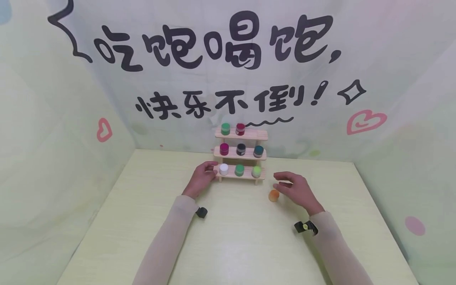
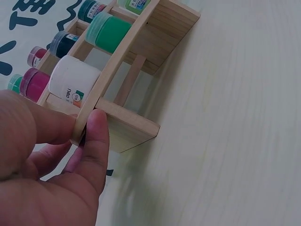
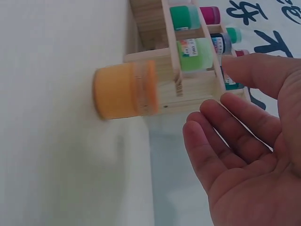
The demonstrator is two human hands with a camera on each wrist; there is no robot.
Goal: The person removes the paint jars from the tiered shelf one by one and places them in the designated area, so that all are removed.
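Note:
A three-tier wooden rack (image 1: 246, 153) holds several paint jars. The left hand (image 1: 200, 180) pinches the left end of its lowest shelf between thumb and fingers, beside the white jar (image 1: 223, 170); the left wrist view shows this grip (image 2: 89, 136). On the table, right of the rack, stands an orange jar (image 1: 273, 196). Just above and beside that jar is the right hand (image 1: 295, 190), its fingers loosely bent and apart, holding nothing. In the right wrist view a gap separates the orange jar (image 3: 124, 89) from the right hand (image 3: 249, 127). The light green jar (image 3: 195, 54) sits at the rack's near end.
The top shelf bears a green jar (image 1: 225, 129) and a dark red jar (image 1: 240, 129); the middle one bears a magenta jar (image 1: 224, 149), a black jar (image 1: 241, 149) and a teal jar (image 1: 258, 151). A printed cloth (image 1: 303, 130) hangs behind the pale table (image 1: 228, 237).

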